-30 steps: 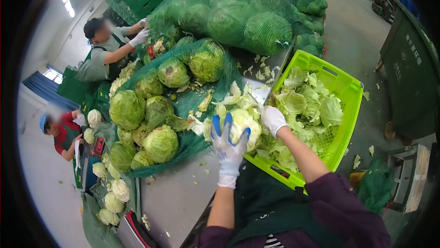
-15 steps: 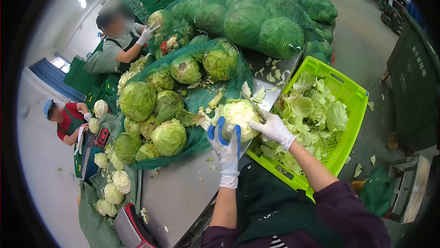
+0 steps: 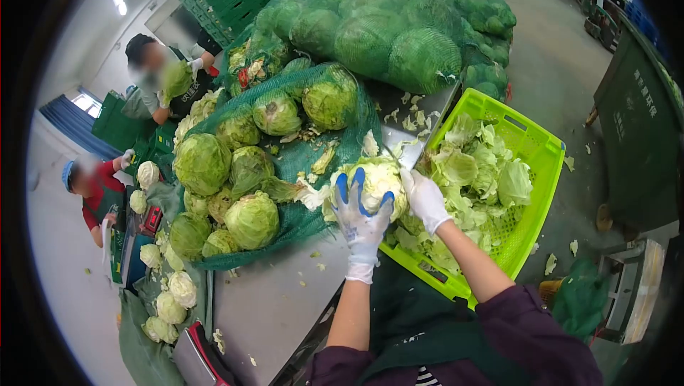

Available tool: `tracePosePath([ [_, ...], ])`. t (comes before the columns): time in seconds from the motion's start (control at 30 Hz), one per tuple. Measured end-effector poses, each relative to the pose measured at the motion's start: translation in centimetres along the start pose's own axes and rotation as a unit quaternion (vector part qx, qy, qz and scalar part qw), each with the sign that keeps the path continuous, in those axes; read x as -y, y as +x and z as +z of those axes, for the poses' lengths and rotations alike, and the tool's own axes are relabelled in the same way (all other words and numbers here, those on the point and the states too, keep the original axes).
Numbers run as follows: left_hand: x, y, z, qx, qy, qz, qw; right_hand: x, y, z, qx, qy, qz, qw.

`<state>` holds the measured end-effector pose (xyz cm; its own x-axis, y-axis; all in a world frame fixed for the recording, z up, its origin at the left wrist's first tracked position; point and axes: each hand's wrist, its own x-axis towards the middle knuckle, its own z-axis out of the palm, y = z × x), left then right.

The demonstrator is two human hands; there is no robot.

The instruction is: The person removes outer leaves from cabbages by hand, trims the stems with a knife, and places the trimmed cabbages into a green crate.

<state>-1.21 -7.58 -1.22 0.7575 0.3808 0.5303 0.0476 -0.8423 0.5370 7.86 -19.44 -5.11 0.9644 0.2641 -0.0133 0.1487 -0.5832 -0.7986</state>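
In the head view, the person's left hand (image 3: 363, 213), in a white glove with blue fingertips, is spread over a pale trimmed cabbage (image 3: 380, 178). Its fingers stand apart from each other and touch the upper side of this cabbage. The right hand (image 3: 425, 201), in a white glove also, is closed around a knife (image 3: 390, 152); the thin blade points away from the person, and the handle is hidden by the glove. The trimmed cabbage is just beside the lime-green crate (image 3: 543, 186), at its left, and some pale loose leaves (image 3: 513, 183) fill much of this crate.

To the left of the left hand, an opened green net (image 3: 306, 225) lies on the grey tabletop (image 3: 274, 307), and several untrimmed cabbages (image 3: 254, 220) rest on it. Behind them is a pile of full net bags (image 3: 399, 37), with round heads visible through the mesh. Small leaf scraps are scattered near the knife.

At the far left, a person in a dark apron (image 3: 201, 94) holds a green cabbage (image 3: 177, 79) between two gloved hands. Another person in red sleeves (image 3: 110, 204) stands nearer, close to some white heads (image 3: 171, 307) in a row.
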Motion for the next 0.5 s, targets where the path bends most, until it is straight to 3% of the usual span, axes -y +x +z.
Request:
tracePosePath([
  [0.07, -0.2, 0.7, -0.6, 0.023, -0.068, -0.02, 0.997, -0.8, 1.9, -1.7, 0.068, 0.133, 0.121, 0.981],
  [0.13, 2.5, 0.5, -0.5, 0.043, -0.117, 0.011, 0.992, -5.5, 4.0, -0.9, 0.096, 0.007, 0.113, 0.989],
  [0.23, 4.4, 0.6, -1.4, 0.118, -0.294, -0.066, 0.946, -5.8, 2.9, -2.6, 0.091, 0.042, 0.132, 0.986],
  [0.27, 4.2, 0.3, -1.7, 0.118, -0.292, -0.067, 0.947, -8.4, 3.8, -1.0, 0.003, -0.059, 0.098, 0.993],
  [0.33, 2.9, 0.9, -1.6, 0.101, -0.274, -0.114, 0.95, -2.2, 0.6, -4.7, -0.049, -0.038, -0.002, 0.998],
  [0.37, 2.7, 0.9, -1.0, 0.09, -0.216, -0.057, 0.97, 0.2, -0.9, -5.8, 0.001, -0.06, -0.047, 0.997],
  [0.4, 2.6, 0.6, -0.5, 0.095, -0.216, -0.057, 0.97, 1.8, -1.8, -6.1, 0.049, -0.08, -0.091, 0.991],
  [0.47, 2.2, 0.7, 0.4, 0.049, -0.283, -0.049, 0.957, 2.9, -2.1, -4.8, 0.068, -0.115, -0.107, 0.985],
  [0.5, 2.0, 0.9, 0.1, 0.045, -0.242, -0.026, 0.969, 3.1, -2.0, -4.6, 0.089, -0.154, -0.128, 0.976],
])
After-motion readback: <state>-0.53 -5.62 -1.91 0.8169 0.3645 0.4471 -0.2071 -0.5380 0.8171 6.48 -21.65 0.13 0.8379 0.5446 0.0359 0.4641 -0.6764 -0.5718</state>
